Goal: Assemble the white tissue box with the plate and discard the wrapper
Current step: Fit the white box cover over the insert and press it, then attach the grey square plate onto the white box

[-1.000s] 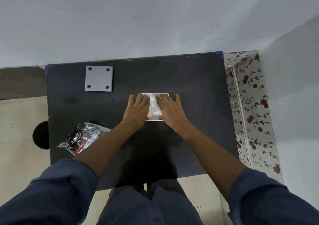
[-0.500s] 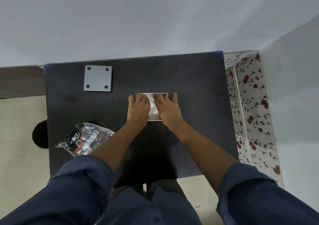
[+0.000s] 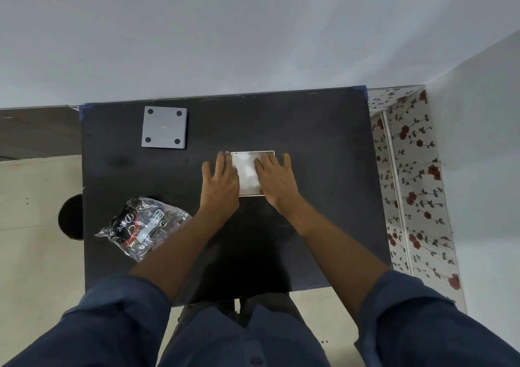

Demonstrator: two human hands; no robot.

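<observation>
A white tissue box (image 3: 249, 173) lies flat in the middle of the black table (image 3: 323, 155). My left hand (image 3: 221, 183) rests palm down on its left edge with fingers spread. My right hand (image 3: 277, 179) lies flat over its right side, fingers apart. Between the two hands a strip of the box top shows. A grey square plate (image 3: 164, 127) with four dark corner holes sits at the table's back left, away from both hands. A crumpled clear wrapper (image 3: 143, 226) with black and red print lies near the table's left front edge.
A pale wall stands just behind the table's far edge. Flowered covering (image 3: 410, 192) runs along the right of the table. A dark round shape (image 3: 70, 217) sits on the floor past the left edge. My blue sleeves fill the bottom of the view.
My hands have spread slightly apart on the box, exposing more of its white top. The box, plate and wrapper have stayed in place.
</observation>
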